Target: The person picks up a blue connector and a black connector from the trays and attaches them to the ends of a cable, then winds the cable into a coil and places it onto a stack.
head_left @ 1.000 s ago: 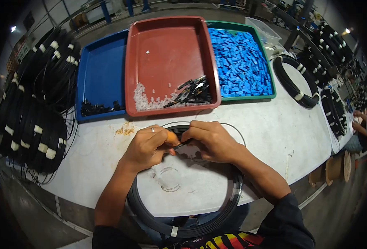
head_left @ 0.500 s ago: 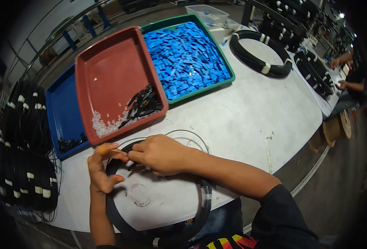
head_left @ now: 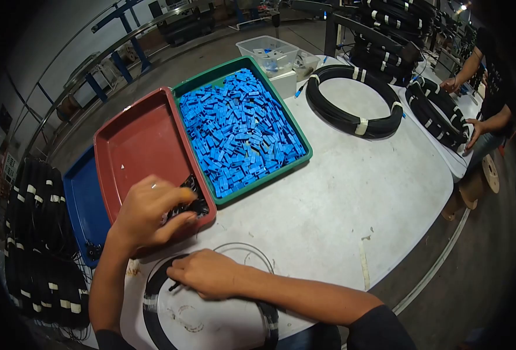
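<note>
My left hand reaches over the near end of the red tray, thumb and index finger apart. Beside its fingertips lie small black pieces, partly covered by the hand. On the white table, a coil of black cable lies close to my body, with bands of clear tape round it. My right hand is closed on the coil's far side, and a short black cable end pokes out below its fingers. A thin loop of cable stands out beyond that hand.
A green tray full of blue clips adjoins the red one; a blue tray sits to its left. Larger cable coils lie at the back right, and stacked coils stand at left. A co-worker's hands touch another coil.
My left hand has left the coil and moved up to the red tray. My right hand stays on the cable. The view has shifted, showing more of the room behind the table.
</note>
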The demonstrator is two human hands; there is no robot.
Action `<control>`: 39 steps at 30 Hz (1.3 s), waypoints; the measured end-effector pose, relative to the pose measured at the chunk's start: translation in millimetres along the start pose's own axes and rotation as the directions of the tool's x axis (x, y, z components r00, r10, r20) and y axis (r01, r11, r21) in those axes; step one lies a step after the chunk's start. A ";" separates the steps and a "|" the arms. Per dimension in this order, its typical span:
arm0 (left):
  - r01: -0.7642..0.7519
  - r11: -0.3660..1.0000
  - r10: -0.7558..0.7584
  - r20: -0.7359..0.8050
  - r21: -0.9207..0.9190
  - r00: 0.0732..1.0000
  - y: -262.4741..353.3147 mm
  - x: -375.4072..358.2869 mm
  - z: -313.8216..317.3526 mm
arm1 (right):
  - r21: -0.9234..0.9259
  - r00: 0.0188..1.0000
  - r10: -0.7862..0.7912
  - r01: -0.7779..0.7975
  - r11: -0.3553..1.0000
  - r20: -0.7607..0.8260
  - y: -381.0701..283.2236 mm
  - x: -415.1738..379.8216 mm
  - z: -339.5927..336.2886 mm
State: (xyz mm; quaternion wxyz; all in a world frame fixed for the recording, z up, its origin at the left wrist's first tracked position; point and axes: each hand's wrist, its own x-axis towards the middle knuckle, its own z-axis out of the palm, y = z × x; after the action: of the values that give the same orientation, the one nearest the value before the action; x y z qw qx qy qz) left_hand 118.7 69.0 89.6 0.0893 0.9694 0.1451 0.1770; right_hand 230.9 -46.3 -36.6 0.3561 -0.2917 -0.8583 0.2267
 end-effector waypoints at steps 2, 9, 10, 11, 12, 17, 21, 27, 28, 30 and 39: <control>-0.247 0.900 0.178 0.213 0.359 0.961 -14.7 35.8 8.8 | 0.003 1.000 0.003 -0.003 1.000 0.014 0.5 0.0 1.3; -0.351 0.827 0.277 0.226 0.439 0.934 -56.9 116.2 57.5 | 0.042 0.999 0.031 -0.033 0.999 0.035 1.6 0.1 1.2; -0.341 0.799 0.288 0.183 0.496 0.940 -59.5 121.7 64.3 | 0.087 0.999 0.041 -0.043 0.995 0.021 1.3 -0.3 -0.5; -0.329 0.768 0.302 0.143 0.550 0.943 -62.3 126.6 70.7 | 0.132 0.999 0.052 -0.052 0.990 0.005 1.6 -0.7 -1.5; -0.326 0.758 0.322 0.111 0.565 0.940 -65.4 130.6 76.7 | 0.137 0.998 0.059 -0.061 0.989 0.018 2.1 -0.7 -0.7; -0.306 0.791 0.261 0.161 0.530 0.952 -74.4 148.5 90.8 | 0.155 0.998 0.053 -0.059 0.986 0.039 -0.4 0.8 -6.6; -0.289 0.849 0.238 0.169 0.443 0.956 -72.2 155.9 90.6 | 0.177 0.997 0.065 -0.070 0.982 0.032 -0.5 0.7 -6.9; -0.168 0.857 0.166 0.047 0.487 0.985 -66.6 144.0 110.8 | 0.123 0.998 0.049 -0.052 0.991 0.030 -1.9 0.0 -5.5; -0.181 0.851 0.189 0.034 0.493 0.981 -65.2 142.9 110.2 | 0.134 0.998 0.054 -0.057 0.989 0.024 -3.5 -0.2 -8.0; -0.190 0.858 0.218 -0.005 0.477 0.976 -63.1 141.1 108.2 | 0.130 0.998 0.049 -0.052 0.990 0.026 -4.3 -0.1 -8.9; -0.027 0.999 0.032 -0.283 0.023 0.959 -25.6 60.0 27.0 | 0.129 0.999 0.037 -0.039 0.991 0.015 -5.6 0.6 -16.0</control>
State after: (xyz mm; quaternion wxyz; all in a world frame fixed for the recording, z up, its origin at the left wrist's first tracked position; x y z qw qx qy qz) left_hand 176.0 108.6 78.1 0.0556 0.9369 0.1437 0.3137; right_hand 240.5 -47.1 -22.7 0.3645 -0.2829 -0.8383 0.2904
